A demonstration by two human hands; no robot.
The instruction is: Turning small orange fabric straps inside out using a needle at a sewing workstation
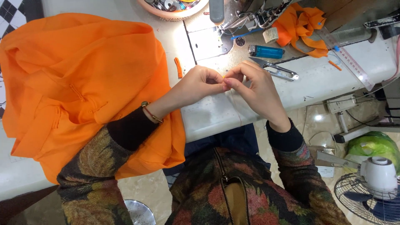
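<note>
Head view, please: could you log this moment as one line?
left hand + right hand: pinching small orange piece | orange garment: left | snips: beyond

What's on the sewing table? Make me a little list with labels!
left hand: left hand pinches a tiny orange piece with its fingertips
right hand: right hand meets the left hand, pinching the same piece
big cloth: orange fabric heaped on the table's left side
table: white sewing table
machine: sewing machine at the top
small tools: blue lighter, thread snips, clear ruler
bowl: bowl of bobbins
floor: fan at lower right
</note>
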